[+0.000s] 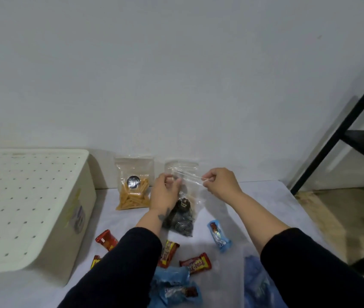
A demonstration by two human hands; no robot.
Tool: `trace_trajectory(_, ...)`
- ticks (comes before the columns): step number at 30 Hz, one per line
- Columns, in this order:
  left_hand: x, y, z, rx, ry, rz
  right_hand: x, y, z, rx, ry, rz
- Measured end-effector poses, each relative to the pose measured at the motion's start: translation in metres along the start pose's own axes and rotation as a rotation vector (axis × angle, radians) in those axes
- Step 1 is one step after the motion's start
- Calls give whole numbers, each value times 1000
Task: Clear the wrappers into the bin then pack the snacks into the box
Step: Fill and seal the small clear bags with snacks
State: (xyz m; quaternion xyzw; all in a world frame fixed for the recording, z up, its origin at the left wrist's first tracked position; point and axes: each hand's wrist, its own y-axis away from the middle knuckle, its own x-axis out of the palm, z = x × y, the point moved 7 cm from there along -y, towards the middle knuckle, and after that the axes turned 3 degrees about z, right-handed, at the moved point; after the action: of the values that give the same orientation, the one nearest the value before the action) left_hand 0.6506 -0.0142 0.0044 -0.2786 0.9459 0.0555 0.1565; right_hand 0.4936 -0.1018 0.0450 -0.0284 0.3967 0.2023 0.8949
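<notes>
A clear zip bag of dark round cookies stands in the middle of the white table. My left hand grips its top left edge and my right hand pinches its top right edge, stretching the opening between them. A second clear bag of yellow stick snacks leans against the wall to the left. Red candy bars and blue wrapped snacks lie scattered near me. The cream box with a dotted lid sits at the left.
A blue plastic bag lies at the bottom right of the table. A black metal frame stands to the right, beyond the table's edge. A white wall rises directly behind the table.
</notes>
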Motion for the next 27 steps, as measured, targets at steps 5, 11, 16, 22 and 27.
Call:
trace_trajectory(5, -14, 7, -11, 18, 113, -6, -4, 34, 2, -92, -49, 29)
trace_trajectory(11, -19, 21, -12, 70, 213, 30, -8, 57, -7, -84, -143, -78)
trace_trajectory(16, -22, 27, -15, 102, 251, 38, -4, 63, -5, -99, -131, -81)
trace_trajectory(22, -25, 26, -10, 78, 319, 12, -2, 59, -1, -104, -185, -73)
trace_trajectory(27, -25, 24, -8, 78, 350, 7, 1, 54, 1, -112, -184, -65)
